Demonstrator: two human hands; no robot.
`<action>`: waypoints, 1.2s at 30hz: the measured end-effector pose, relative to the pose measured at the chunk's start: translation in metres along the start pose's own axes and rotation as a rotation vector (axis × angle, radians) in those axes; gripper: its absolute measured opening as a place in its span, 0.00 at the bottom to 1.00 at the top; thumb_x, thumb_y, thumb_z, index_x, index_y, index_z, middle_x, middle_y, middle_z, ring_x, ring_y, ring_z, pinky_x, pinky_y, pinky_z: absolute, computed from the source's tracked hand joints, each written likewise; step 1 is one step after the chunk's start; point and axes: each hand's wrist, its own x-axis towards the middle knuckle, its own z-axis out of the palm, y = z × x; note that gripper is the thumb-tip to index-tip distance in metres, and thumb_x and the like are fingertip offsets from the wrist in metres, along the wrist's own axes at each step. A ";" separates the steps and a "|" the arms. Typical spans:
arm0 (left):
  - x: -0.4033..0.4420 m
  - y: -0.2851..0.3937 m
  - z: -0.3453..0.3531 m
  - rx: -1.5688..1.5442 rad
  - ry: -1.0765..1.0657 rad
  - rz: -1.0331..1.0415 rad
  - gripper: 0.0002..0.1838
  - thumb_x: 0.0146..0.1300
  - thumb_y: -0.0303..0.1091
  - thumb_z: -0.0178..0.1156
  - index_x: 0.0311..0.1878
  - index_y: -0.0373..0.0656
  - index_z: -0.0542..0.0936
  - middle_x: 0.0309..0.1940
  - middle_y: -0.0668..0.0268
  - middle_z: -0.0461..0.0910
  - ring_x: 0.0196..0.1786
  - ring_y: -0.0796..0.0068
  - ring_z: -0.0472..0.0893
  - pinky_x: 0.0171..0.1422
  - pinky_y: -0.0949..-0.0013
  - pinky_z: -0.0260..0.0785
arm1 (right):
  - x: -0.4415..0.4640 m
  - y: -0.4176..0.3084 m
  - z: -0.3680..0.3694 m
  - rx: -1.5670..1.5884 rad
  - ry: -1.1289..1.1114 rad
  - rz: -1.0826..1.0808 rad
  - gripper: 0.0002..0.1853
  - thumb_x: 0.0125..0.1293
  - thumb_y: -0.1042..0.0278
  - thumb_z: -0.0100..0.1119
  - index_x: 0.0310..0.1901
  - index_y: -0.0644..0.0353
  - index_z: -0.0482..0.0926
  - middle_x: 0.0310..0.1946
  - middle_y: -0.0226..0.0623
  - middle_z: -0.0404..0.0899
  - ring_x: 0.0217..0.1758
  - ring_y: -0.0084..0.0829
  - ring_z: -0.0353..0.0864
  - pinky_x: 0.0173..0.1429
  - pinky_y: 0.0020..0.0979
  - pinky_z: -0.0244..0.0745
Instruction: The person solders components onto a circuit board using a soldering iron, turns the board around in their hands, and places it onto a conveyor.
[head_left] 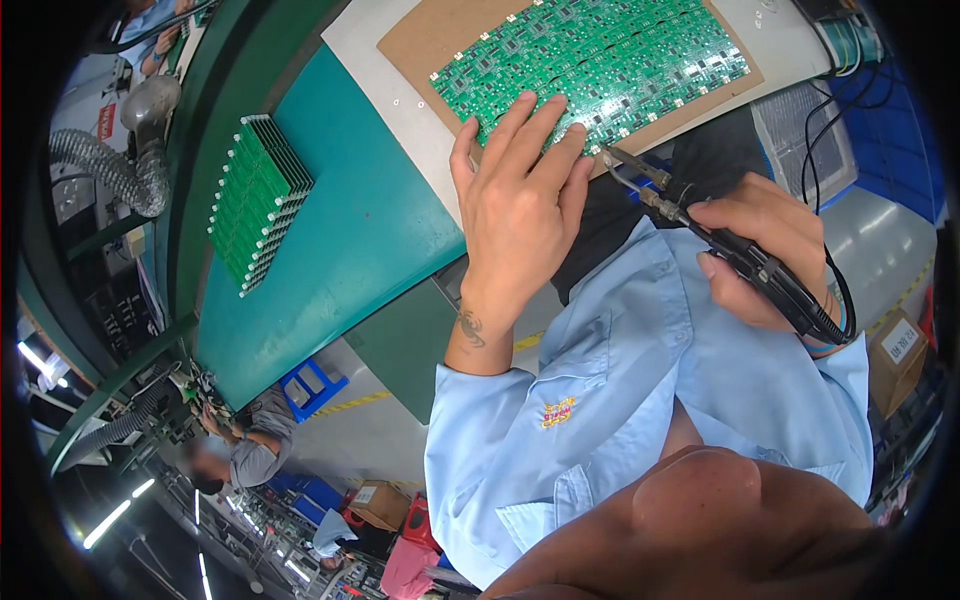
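A large green circuit board panel (600, 70) lies on a brown backing sheet (412, 45) on top of a white board. My left hand (522, 200) rests at its near edge, fingers stretched out and the tips touching the board. In my right hand (765, 240) is a black soldering iron (765, 270) with a cable. Its metal end has two thin prongs that point at the panel's near edge, close to my left fingers. Whether the tip touches the board, I cannot tell.
On the teal mat (340, 230) at left stands a stack of green circuit boards (255, 205). A flexible metal hose (105, 165) is beyond it. Blue bins (890, 150) and a cardboard box (900, 360) are at right. Another person (255, 445) works at lower left.
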 end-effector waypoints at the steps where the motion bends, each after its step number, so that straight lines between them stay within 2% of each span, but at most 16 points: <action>1: 0.000 0.001 0.000 -0.002 -0.002 -0.002 0.11 0.68 0.32 0.75 0.52 0.44 0.93 0.65 0.65 0.89 0.76 0.58 0.82 0.84 0.40 0.59 | 0.000 0.000 0.000 0.001 0.005 -0.001 0.22 0.55 0.74 0.75 0.53 0.68 0.89 0.35 0.40 0.88 0.32 0.35 0.80 0.40 0.32 0.77; 13: -0.004 -0.004 0.006 -0.001 0.031 0.040 0.14 0.68 0.34 0.75 0.56 0.45 0.92 0.68 0.66 0.88 0.78 0.58 0.80 0.86 0.39 0.57 | 0.002 -0.001 -0.005 -0.040 0.048 0.032 0.24 0.53 0.76 0.74 0.54 0.68 0.89 0.37 0.41 0.90 0.35 0.36 0.83 0.43 0.32 0.79; 24: -0.009 -0.009 -0.009 -0.049 0.038 0.012 0.17 0.66 0.32 0.75 0.57 0.45 0.90 0.68 0.66 0.87 0.78 0.58 0.80 0.87 0.38 0.56 | 0.005 -0.009 0.003 -0.014 0.007 -0.028 0.23 0.53 0.76 0.74 0.54 0.68 0.89 0.36 0.41 0.88 0.32 0.36 0.80 0.42 0.32 0.78; 28: -0.011 -0.012 -0.010 -0.044 0.004 0.027 0.17 0.64 0.30 0.75 0.57 0.46 0.91 0.67 0.66 0.88 0.78 0.59 0.80 0.87 0.39 0.57 | 0.002 -0.011 0.007 0.027 -0.081 -0.018 0.21 0.57 0.73 0.72 0.53 0.72 0.86 0.36 0.46 0.87 0.33 0.40 0.80 0.43 0.37 0.77; 34: -0.012 -0.015 -0.010 -0.051 0.000 0.033 0.17 0.64 0.29 0.75 0.56 0.46 0.91 0.66 0.67 0.88 0.77 0.61 0.80 0.86 0.41 0.58 | 0.003 -0.012 0.015 0.000 -0.081 -0.009 0.20 0.58 0.73 0.72 0.52 0.73 0.86 0.35 0.46 0.87 0.33 0.40 0.80 0.42 0.36 0.77; 36: -0.012 -0.014 -0.009 -0.066 0.010 0.021 0.16 0.63 0.29 0.75 0.55 0.46 0.92 0.66 0.67 0.88 0.77 0.61 0.80 0.86 0.42 0.58 | 0.004 -0.012 0.018 0.004 -0.056 -0.004 0.21 0.56 0.75 0.73 0.52 0.71 0.88 0.34 0.43 0.86 0.32 0.37 0.79 0.41 0.33 0.76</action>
